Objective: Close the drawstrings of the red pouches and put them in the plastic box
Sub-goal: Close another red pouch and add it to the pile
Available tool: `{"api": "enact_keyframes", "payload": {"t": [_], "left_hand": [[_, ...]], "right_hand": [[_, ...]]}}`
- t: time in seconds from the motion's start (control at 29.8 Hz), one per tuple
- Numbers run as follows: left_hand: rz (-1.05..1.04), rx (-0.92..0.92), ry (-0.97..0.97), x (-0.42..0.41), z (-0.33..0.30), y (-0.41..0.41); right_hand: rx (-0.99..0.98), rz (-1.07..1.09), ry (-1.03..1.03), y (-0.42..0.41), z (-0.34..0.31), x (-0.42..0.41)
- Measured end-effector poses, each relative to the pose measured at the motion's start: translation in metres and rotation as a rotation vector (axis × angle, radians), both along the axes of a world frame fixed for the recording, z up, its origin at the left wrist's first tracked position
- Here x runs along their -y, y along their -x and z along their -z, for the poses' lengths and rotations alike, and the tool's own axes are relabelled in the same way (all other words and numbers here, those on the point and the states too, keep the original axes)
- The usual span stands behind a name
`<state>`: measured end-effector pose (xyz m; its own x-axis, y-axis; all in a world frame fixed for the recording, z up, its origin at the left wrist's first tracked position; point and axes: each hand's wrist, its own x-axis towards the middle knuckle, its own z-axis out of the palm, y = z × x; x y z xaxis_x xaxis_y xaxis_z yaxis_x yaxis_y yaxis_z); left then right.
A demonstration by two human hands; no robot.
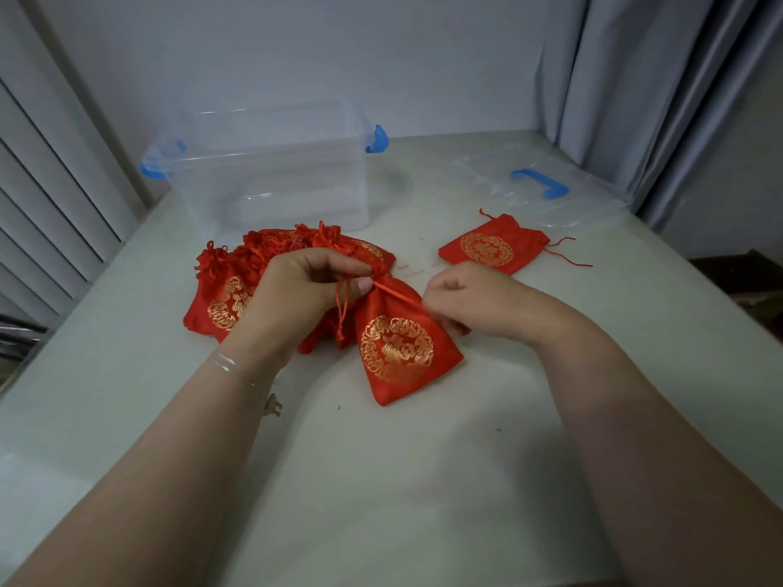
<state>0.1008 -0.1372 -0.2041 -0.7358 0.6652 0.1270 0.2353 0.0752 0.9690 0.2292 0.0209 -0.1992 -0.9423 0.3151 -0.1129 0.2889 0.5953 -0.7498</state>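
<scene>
A red pouch (402, 353) with a gold round emblem lies on the white table (381, 480) between my hands. My left hand (301, 290) pinches its gathered neck, and a red cord loop hangs below the fingers. My right hand (466, 300) pinches the drawstring that runs out from the neck to the right. Behind my left hand lies a pile of red pouches (229, 290) with bunched tops. One more red pouch (493, 247) lies apart at the right, its mouth open and cords loose. The clear plastic box (271, 171) stands open at the back.
The box's clear lid (546, 188) with a blue handle lies flat at the back right. Grey curtains (661, 91) hang at the right and a slatted shutter (46, 197) is at the left. The table meets the wall behind the box.
</scene>
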Motion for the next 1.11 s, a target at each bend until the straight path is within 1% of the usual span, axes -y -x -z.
{"api": "enact_keyframes", "payload": {"t": [0.03,0.07,0.1,0.13,0.17,0.2,0.24,0.3,0.37,0.47,0.54,0.64,0.74,0.81,0.91,1.01,1.11], "left_hand": [[0.018,-0.042,0.024,0.0,0.001,-0.001],[0.037,-0.103,0.055,-0.001,0.002,-0.002],[0.055,-0.173,0.082,-0.001,0.003,-0.003],[0.078,-0.231,0.099,-0.002,0.003,-0.005],[0.106,-0.273,0.104,-0.003,0.004,-0.006],[0.135,-0.304,0.105,-0.004,0.005,-0.007],[0.156,-0.333,0.105,-0.004,0.006,-0.008],[0.168,-0.386,0.098,-0.006,0.009,-0.01],[0.158,-0.457,0.075,-0.007,0.011,-0.012],[0.113,-0.654,0.021,-0.009,0.013,-0.014],[0.083,-0.767,-0.008,-0.01,0.014,-0.016],[0.061,-0.907,0.008,-0.01,0.014,-0.016],[0.054,-1.018,0.016,-0.008,0.013,-0.016],[0.05,-1.079,0.027,-0.007,0.012,-0.017],[0.041,-1.138,0.048,-0.007,0.012,-0.016],[-0.003,-1.139,0.057,-0.007,0.012,-0.013],[-0.02,-1.115,0.051,-0.007,0.014,-0.01]], "right_hand": [[0.044,-0.016,-0.064,0.0,0.003,-0.002],[0.02,0.002,-0.122,0.001,0.005,-0.004],[-0.079,0.047,-0.168,0.003,0.007,-0.004],[-0.217,0.087,-0.171,0.004,0.006,-0.003],[-0.344,0.102,-0.128,0.005,0.004,-0.002],[-0.415,0.088,-0.062,0.007,0.004,-0.001],[-0.43,0.06,-0.017,0.007,0.004,0.001],[-0.361,0.001,-0.056,0.01,0.008,0.008],[-0.311,0.002,-0.064,0.015,0.016,0.01],[-0.315,0.09,0.091,0.018,0.018,0.008],[-0.325,0.109,0.197,0.016,0.017,0.008],[-0.31,0.109,0.351,0.015,0.016,0.008],[-0.263,0.061,0.406,0.013,0.016,0.003],[-0.254,0.034,0.4,0.012,0.015,0.0],[-0.248,0.004,0.312,0.011,0.013,0.0],[-0.305,0.041,0.231,0.013,0.013,0.003],[-0.364,0.103,0.197,0.016,0.014,0.007]]}}
